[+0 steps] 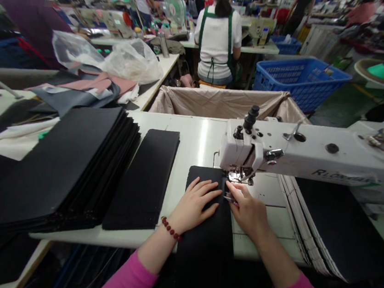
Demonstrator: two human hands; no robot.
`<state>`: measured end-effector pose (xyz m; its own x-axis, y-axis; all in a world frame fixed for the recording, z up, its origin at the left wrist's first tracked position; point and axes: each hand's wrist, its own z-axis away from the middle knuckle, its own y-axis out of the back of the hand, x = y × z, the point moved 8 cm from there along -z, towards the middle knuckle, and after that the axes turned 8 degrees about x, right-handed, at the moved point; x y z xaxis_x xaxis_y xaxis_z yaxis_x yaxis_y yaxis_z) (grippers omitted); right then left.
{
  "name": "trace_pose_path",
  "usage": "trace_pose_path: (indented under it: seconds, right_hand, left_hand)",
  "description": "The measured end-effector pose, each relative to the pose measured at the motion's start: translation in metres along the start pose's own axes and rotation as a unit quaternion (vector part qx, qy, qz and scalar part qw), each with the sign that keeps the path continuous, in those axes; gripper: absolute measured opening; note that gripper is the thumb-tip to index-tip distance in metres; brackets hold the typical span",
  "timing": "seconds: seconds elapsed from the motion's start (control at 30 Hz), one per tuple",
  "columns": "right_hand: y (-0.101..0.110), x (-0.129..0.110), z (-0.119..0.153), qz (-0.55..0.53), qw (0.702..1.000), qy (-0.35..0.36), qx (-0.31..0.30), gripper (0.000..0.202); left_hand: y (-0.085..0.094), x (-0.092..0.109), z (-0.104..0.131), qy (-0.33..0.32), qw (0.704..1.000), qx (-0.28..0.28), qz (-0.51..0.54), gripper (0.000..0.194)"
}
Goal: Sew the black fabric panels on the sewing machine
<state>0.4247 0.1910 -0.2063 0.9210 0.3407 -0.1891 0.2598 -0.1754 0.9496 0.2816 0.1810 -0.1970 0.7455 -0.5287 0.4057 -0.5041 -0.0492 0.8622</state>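
A long black panel (206,238) lies under the needle area of a white sewing machine (302,152) and hangs over the table's front edge. Flat on its upper part rests my left hand (199,200), fingers spread, with a beaded bracelet on the wrist. My right hand (248,210) is at the panel's right edge, just before the presser foot (240,177). Its index finger points toward the foot. A small metal tool (230,197) shows between its curled fingers, mostly hidden, so its kind is unclear.
To the left stand a tall stack of black panels (56,147) and a narrower stack (146,176). Right of the needle lie black panels with pale edges (335,225). Behind the table are a cloth-lined bin (217,103) and a blue basket (300,77). Other people sit farther back.
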Motion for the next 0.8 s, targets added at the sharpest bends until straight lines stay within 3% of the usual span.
trace_pose_path:
  seconds: [0.8]
  right_hand:
    - [-0.0043,0.0033,0.0006,-0.008,1.000,-0.004,0.003,0.047]
  left_hand:
    - [0.0036,-0.0032,0.0013,0.001,1.000,0.013,0.011,0.034]
